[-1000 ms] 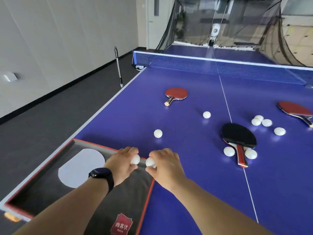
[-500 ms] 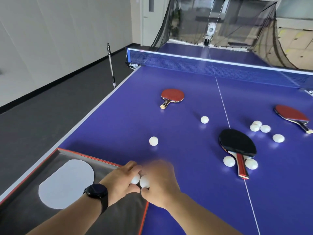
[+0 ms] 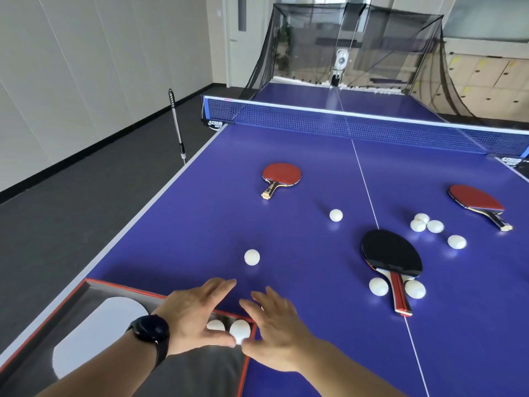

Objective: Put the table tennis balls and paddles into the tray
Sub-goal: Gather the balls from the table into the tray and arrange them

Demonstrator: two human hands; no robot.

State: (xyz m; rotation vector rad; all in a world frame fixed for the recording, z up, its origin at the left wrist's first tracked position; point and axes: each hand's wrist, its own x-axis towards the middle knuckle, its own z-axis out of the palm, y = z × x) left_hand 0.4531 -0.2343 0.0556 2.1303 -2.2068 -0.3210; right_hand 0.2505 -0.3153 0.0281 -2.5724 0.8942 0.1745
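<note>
Two white balls point(image 3: 240, 329) lie in the far right corner of the grey tray point(image 3: 51, 319) with its red rim. My left hand point(image 3: 194, 313) and my right hand point(image 3: 274, 325) hover over them, fingers spread, holding nothing. One loose ball point(image 3: 252, 257) sits just beyond my hands, another point(image 3: 335, 215) farther out. A black paddle point(image 3: 392, 259) lies to the right with a ball point(image 3: 378, 286) on each side of its handle. A red paddle point(image 3: 282, 176) lies mid-table, a second red paddle point(image 3: 476, 202) at the right, near a cluster of several balls point(image 3: 426, 223).
The blue table point(image 3: 200, 219) ends at a net point(image 3: 343, 124); behind it stands a ball machine point(image 3: 340, 64) in black netting. A metal pole point(image 3: 177, 127) leans by the table's left edge. A white disc point(image 3: 94, 333) lies in the tray.
Both hands lowered over the tray corner and opened, letting go of the two balls, which now lie in the tray. The camera tilted up slightly.
</note>
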